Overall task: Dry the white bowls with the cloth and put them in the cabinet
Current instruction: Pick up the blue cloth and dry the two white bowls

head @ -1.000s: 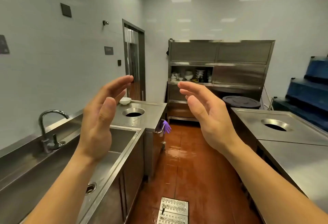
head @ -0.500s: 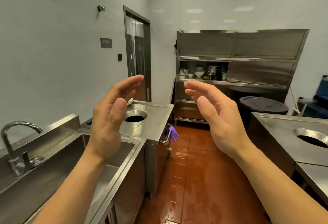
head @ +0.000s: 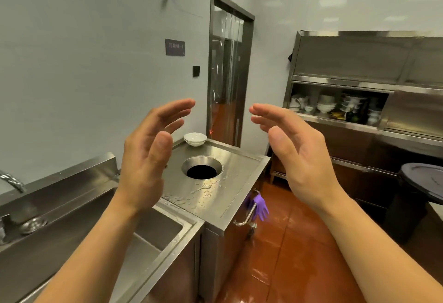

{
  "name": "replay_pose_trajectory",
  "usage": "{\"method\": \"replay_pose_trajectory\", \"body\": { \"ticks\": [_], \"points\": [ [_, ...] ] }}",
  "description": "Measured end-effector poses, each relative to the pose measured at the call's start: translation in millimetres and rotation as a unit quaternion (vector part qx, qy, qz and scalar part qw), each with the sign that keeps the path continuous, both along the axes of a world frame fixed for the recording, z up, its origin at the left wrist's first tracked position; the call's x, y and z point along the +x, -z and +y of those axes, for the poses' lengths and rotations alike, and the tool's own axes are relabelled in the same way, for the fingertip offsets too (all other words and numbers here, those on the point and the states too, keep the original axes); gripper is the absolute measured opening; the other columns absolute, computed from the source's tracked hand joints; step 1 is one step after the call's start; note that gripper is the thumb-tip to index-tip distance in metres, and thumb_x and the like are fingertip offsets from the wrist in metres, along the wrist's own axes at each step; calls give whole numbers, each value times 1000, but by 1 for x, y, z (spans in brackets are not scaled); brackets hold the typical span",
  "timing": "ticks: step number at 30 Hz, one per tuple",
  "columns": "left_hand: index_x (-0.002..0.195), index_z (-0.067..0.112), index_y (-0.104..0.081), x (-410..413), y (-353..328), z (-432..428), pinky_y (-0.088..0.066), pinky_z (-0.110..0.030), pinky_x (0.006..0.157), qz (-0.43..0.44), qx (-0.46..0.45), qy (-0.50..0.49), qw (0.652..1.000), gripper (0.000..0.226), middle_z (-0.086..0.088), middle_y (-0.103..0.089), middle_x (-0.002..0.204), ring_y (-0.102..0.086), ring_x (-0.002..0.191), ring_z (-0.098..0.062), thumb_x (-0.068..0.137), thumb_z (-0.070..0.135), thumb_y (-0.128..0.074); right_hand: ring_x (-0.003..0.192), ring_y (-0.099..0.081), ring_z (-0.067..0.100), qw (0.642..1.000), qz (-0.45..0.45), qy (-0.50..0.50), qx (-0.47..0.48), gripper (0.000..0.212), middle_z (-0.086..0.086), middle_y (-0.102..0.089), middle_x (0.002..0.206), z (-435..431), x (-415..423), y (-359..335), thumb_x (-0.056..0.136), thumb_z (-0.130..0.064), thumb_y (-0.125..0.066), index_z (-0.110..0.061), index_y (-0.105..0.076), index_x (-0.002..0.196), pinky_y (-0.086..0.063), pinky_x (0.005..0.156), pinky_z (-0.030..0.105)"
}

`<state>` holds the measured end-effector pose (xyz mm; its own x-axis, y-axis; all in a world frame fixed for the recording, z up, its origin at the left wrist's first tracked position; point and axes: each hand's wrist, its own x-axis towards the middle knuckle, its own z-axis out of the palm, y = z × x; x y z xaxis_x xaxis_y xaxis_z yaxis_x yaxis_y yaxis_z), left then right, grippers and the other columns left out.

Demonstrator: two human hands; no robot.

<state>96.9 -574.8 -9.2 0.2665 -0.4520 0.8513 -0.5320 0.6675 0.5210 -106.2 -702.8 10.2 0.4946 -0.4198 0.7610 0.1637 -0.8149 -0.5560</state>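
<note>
Head view, sink [head: 100, 250] lower left, left hand [head: 149, 158] raised with fingers spread and empty, white bowls [head: 195, 139] stacked on counter [head: 230, 182] at centre, right hand [head: 299, 156] likewise spread and empty, cabinet [head: 359, 62] right with dishes on its shelf

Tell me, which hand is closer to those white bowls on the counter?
Left. The left hand hovers open just left of the white bowls; the right hand is raised farther off to their right.

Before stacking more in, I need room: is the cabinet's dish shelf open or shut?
Open: the cabinet shelf shows stacked dishes uncovered; the panel beside it is closed.
</note>
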Motion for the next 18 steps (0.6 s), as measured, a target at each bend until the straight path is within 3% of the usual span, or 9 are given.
{"method": "replay_pose_trajectory", "body": {
  "ticks": [5, 9, 18],
  "points": [
    [136, 37, -58, 45, 16, -86, -51, -41, 116, -6, -1, -50, 999, 65, 5, -65, 145, -62, 140, -22, 91, 82, -47, 127, -64, 5, 999, 9, -51, -11, 77, -5, -68, 138, -98, 61, 11, 91, -76, -48, -18, -60, 141, -52, 104, 21],
    [136, 33, -57, 95, 24, -165, -51, -48, 115, 3, -7, -74, 997, 67, -2, -64, 146, -62, 139, -25, 91, 82, -48, 129, -63, 7, 997, 23, -71, -4, 58, -4, -68, 138, -182, 116, 15, 94, -51, -54, -17, -60, 141, -52, 108, 28],
    [135, 34, -58, 204, 22, -322, -51, -47, 113, 0, -6, -112, 994, 62, -3, -65, 145, -62, 138, -27, 94, 79, -48, 128, -63, 5, 993, 24, -113, 11, 57, -5, -67, 137, -352, 239, 13, 92, -51, -50, -20, -59, 139, -51, 107, 24]
  ]
}}
